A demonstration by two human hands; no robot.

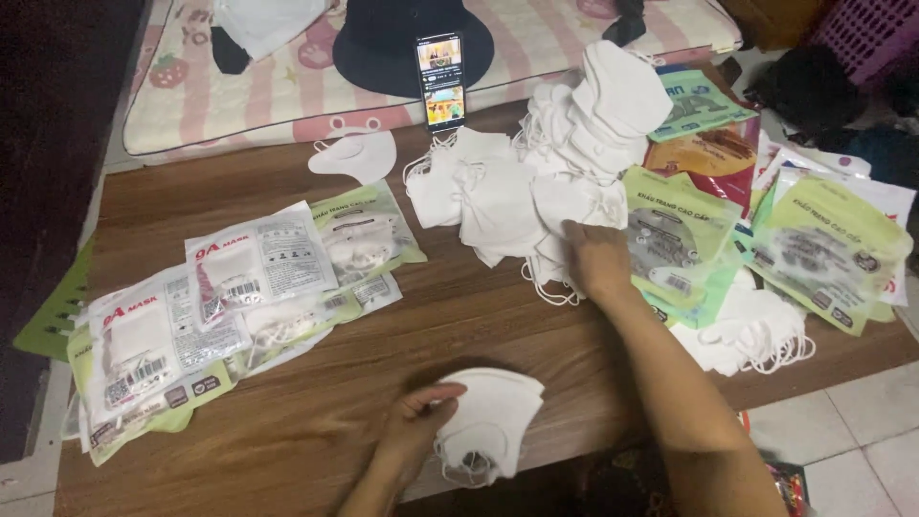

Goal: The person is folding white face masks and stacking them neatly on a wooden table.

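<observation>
White folded masks (493, 421) lay as a small stack at the near edge of the wooden surface (316, 421), and the left hand (416, 416) rested on that stack, fingers curled over its top in a loose grip. Left of the stack, sealed mask packets (215, 297) were spread in overlapping rows. Beyond the stack, the right hand (595, 258) reached into the big heap of loose masks (536, 182); whether its grip had closed on one could not be told. Right of the stack lay empty printed pouches (823, 249). Farthest from the stack, a phone (441, 81) stood upright. The step appeared to be gathering loose masks onto the stack; next would call for pinching one mask free of the tangled ear loops.
</observation>
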